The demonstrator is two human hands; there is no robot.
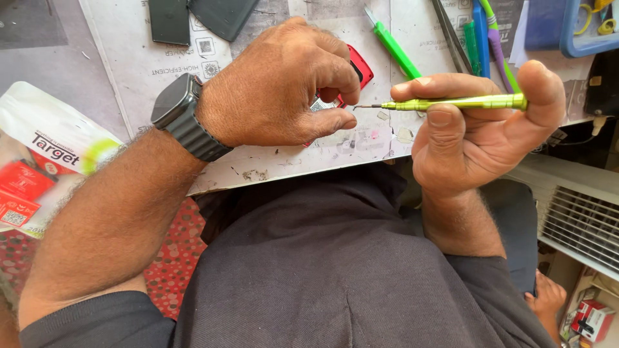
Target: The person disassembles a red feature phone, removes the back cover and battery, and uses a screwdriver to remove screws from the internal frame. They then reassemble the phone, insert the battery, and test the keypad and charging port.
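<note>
The left hand (280,80) was clamped on a small red device (358,67), pinning it to the table (271,164). The right hand (480,132) pinched a thin green screwdriver (451,102), its tip just right of the left thumb. The device looked light, stiff and fragile, best held by its edges; the driver, slim and slippery, by its barrel.

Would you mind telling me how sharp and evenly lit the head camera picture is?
Head view: bright, even daylight, soft shadows only; the left hand and the right hand with its green screwdriver are sharp; the red device is mostly hidden behind the left hand; no strong glare.
</note>
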